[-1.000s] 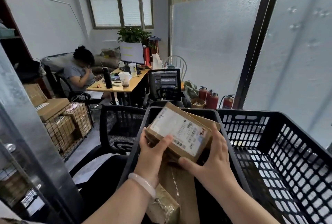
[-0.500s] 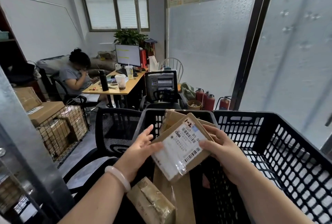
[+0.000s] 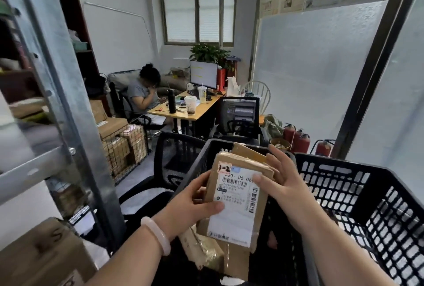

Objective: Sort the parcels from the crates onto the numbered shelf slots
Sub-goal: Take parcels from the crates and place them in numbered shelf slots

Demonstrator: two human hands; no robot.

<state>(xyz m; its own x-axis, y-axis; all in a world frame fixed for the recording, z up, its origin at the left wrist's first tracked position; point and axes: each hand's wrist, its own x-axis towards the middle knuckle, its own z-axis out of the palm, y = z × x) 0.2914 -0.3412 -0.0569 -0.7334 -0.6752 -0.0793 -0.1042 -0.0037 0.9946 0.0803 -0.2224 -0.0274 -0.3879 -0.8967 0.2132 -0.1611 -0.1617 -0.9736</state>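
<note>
A flat brown cardboard parcel [image 3: 238,203] with a white shipping label and a red tag reading "1-2" is held upright over the left black crate [image 3: 202,161]. My left hand [image 3: 195,205] grips its left edge, thumb on the label. My right hand [image 3: 282,182] holds the right edge, thumb on the front, fingers stretched behind. A second brown parcel [image 3: 247,151] stands behind it. More parcels [image 3: 206,249] lie in the crate below. The metal shelf upright [image 3: 57,92] stands at the left.
A second black crate [image 3: 367,205] sits at the right. A cardboard box [image 3: 41,256] is at the lower left. Black office chairs [image 3: 174,154], a wire cage of boxes [image 3: 124,148], a desk with a seated person [image 3: 143,95] and fire extinguishers [image 3: 298,138] lie ahead.
The parcel has been turned upright, so its label with the "1-2" tag faces me. The view has swung left, bringing the metal shelf upright closer.
</note>
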